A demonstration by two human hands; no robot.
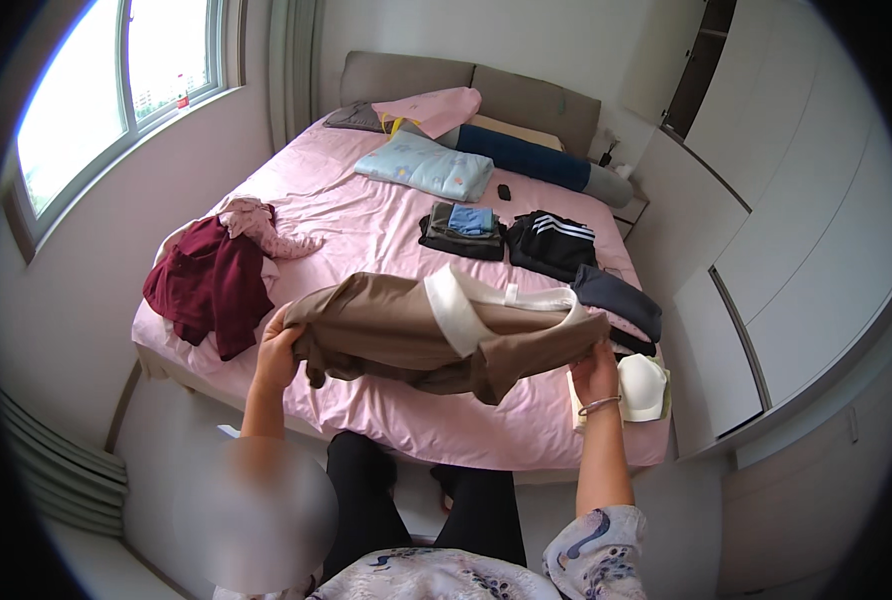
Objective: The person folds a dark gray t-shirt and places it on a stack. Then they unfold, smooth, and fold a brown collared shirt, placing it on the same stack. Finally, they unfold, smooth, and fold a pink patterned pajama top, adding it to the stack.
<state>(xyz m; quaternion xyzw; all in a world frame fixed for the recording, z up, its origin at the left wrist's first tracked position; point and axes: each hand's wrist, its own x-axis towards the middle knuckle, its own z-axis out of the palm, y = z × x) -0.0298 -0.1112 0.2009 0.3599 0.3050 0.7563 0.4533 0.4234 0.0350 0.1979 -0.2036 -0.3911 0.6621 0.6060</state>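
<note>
Garments, one maroon and one pale pink printed, lie in a loose heap on the left of the pink-covered bed; probably set apart from the neat piles. Left hand is closed on one end of the brown garment, which hangs in the air between both hands, over the near part of the bed. End-to-end grip presumably keeps it spread out; white collar faces up, middle sags a bit. Quilt lies toward the headboard, likely to leave room nearer. Folded stack has a small blue piece on top, probably small-on-large for stability. Navy roll lies across the far side; black striped garment sits beside the stack. Right hand grips the other end. Dark grey folded item lies at the right edge; cream bra is just beside the right wrist, cups up, maybe to hold their shape.

Hard to see: blurred disc covers part of the left forearm; left fingertips partly lost in cloth; brown garment's full cut unclear, sleeves bunched; small black object too small to identify; right fingertips partly hidden by fabric; pieces under the grey item mostly covered.
</note>
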